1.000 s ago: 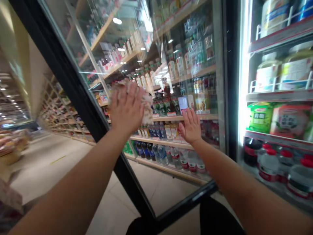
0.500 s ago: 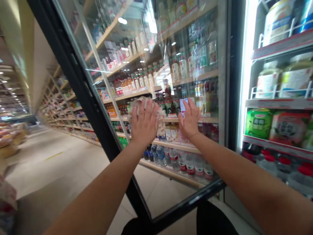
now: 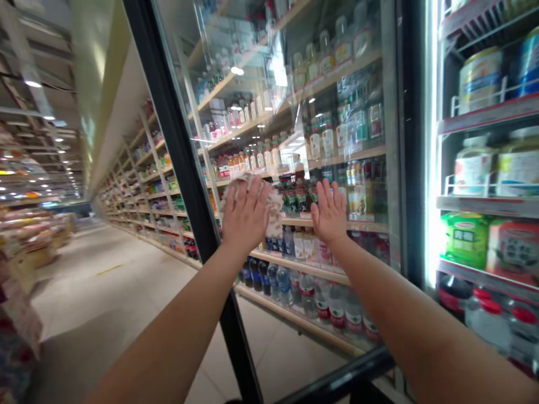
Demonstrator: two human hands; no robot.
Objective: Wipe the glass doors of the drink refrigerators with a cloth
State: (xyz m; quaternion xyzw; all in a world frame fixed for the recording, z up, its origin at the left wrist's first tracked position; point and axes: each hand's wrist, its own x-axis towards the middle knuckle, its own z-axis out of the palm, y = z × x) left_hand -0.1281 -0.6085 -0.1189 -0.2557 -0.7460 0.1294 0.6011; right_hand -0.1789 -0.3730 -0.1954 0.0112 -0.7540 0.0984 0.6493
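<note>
Partly hidden: cloth [image 3: 275, 211] under spread left hand [image 3: 246, 217] | right hand [image 3: 330, 215] spread | glass door [image 3: 180, 140] cropped above

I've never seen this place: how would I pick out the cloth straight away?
Start with the big black-framed glass door in the middle. Find the person's left hand laid flat there; the cloth sticks out from behind it. Unlike the bottles seen through the door, it is pale, blotchy and crumpled.

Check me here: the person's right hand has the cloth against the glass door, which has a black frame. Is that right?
Wrong hand: the head view shows the person's left hand has the cloth against the glass door, which has a black frame.
</note>
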